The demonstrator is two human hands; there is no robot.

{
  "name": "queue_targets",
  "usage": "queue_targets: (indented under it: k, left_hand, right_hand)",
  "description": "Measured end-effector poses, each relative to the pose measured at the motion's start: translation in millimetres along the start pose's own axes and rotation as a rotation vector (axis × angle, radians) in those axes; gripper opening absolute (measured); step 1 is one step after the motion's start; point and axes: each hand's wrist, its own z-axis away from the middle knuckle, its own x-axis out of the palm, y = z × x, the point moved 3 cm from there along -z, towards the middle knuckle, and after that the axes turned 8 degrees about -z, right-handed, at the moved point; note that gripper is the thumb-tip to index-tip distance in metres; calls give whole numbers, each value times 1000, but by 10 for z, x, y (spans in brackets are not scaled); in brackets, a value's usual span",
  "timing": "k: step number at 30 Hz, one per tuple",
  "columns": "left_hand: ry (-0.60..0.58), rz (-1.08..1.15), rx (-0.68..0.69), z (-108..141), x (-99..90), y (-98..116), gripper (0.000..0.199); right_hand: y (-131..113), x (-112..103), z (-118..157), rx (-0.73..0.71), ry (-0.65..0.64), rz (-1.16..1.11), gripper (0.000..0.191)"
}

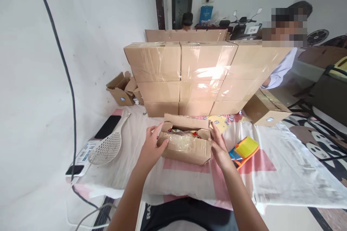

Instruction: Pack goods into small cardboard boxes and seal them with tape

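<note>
Forearms (pixel 137 187) cut off below; packets (pixel 194 133), perhaps, half-hidden inside carton (pixel 187 151).

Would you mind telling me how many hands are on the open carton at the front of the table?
2: the left hand at the left end of the open carton, the right hand at its right end.

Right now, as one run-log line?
left hand: holds box, left end | right hand: holds box, right end | box: top open, contents showing | strainer: left of box
</note>
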Motion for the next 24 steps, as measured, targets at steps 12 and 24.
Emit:
queue_targets:
  k: [12,24]
  left_hand:
    - [91,-166,97,34,-18,133,46]
    - [56,-527,436,201,425,570,62]
  right_hand:
    - [-373,49,-81,-193,28,304,30]
    - [-176,50,-130,125,-35,102,39]
